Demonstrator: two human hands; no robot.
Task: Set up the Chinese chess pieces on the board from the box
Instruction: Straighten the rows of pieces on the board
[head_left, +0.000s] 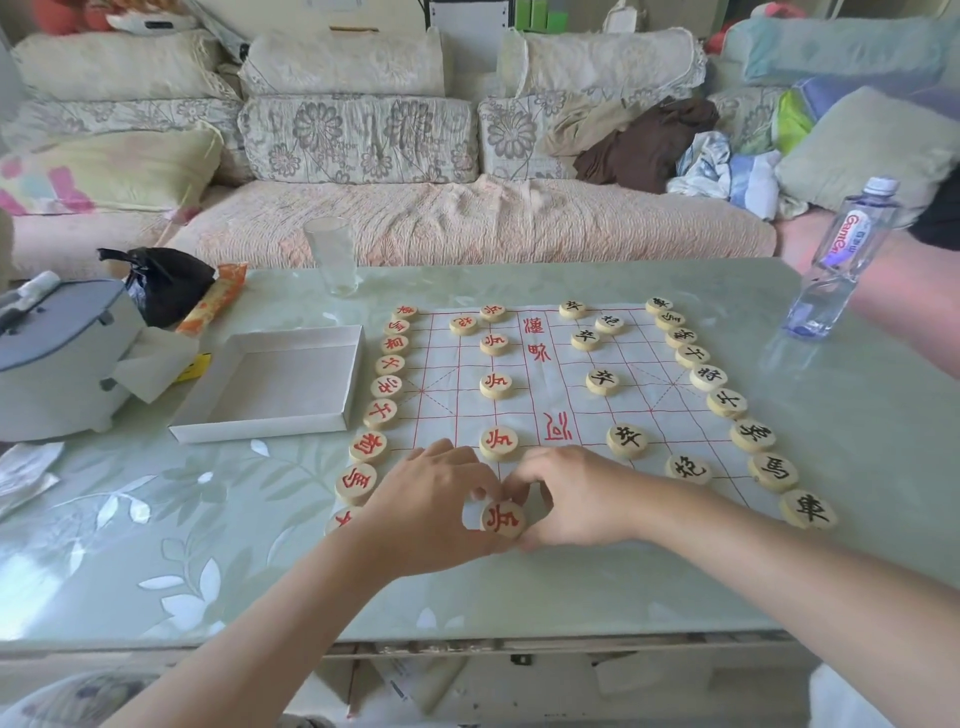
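Observation:
A white paper chess board (550, 364) with red lines lies on the table. Red-lettered wooden pieces (387, 387) line its left edge and black-lettered pieces (727, 402) line its right edge, with soldiers in between. My left hand (431, 509) and my right hand (571, 499) meet at the board's near edge. Between their fingertips sits a red soldier piece (503, 518), pinched from both sides. The white box (275, 384) stands left of the board with nothing visible inside.
A clear glass (332, 254) stands behind the board. A water bottle (841, 260) is at the right, beside another person's arm (893, 312). A grey appliance (57, 358), black bag (166, 280) and orange packet (213, 299) crowd the left. A sofa lies beyond.

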